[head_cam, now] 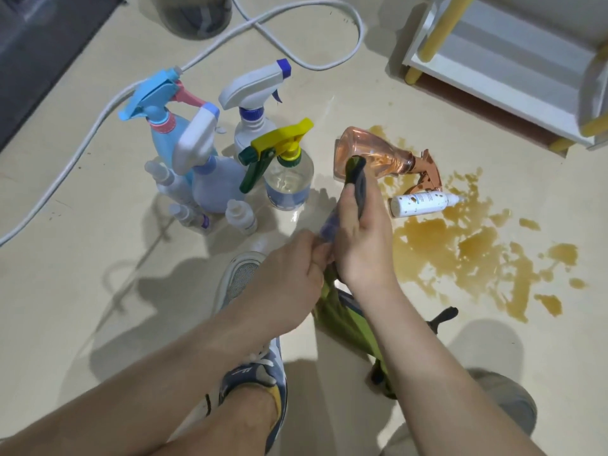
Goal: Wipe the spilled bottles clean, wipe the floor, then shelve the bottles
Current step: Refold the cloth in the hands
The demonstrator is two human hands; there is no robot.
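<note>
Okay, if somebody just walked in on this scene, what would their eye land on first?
The brown spill splashed over the pale floor at right, with a pink spray bottle and a white bottle lying toppled at its upper edge. Next, at centre, the right hand holding a cloth round a small bottle that the left hand grips. Upright spray bottles cluster at left.

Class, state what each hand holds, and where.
The left hand pinches a small bottle by its near end; right hand grips a green cloth wrapped round its far part.
</note>
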